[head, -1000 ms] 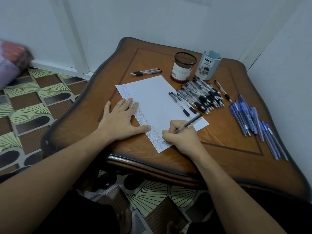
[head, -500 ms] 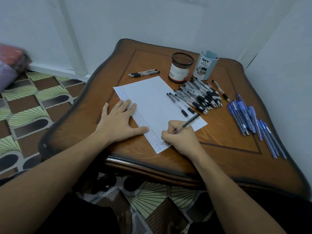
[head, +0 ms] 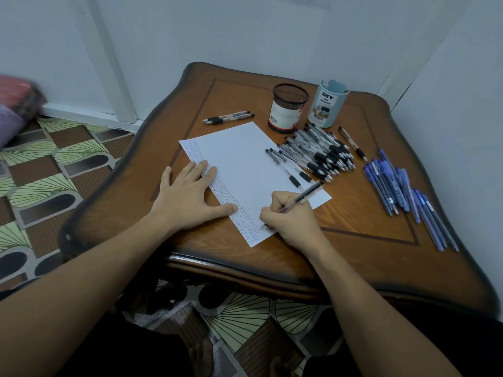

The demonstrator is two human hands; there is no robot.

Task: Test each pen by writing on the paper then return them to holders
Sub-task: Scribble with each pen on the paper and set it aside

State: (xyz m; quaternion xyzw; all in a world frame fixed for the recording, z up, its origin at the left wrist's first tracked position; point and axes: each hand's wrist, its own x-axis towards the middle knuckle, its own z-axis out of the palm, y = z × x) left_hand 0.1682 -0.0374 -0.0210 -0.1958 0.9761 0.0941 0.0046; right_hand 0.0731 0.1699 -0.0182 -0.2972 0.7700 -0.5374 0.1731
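Observation:
A white sheet of paper (head: pixel 245 161) lies on the wooden table (head: pixel 353 248), with rows of small writing down its left edge. My left hand (head: pixel 190 197) lies flat on that edge, fingers spread, pressing the sheet down. My right hand (head: pixel 291 219) grips a black pen (head: pixel 304 195) with its tip on the paper's near corner. A heap of black pens (head: pixel 321 153) lies right of the sheet, below a black mesh holder (head: pixel 288 108) and a pale blue holder (head: pixel 328 104). Neither holder shows any pen.
Two black pens (head: pixel 228 117) lie beyond the paper's far edge. A single pen (head: pixel 352 144) lies right of the heap, and several blue pens (head: pixel 402 194) are spread along the table's right side. Walls stand close behind and to the right. Patterned floor lies to the left.
The view has shifted slightly. Both hands keep their places, the right hand still holding the pen tip at the paper's near corner.

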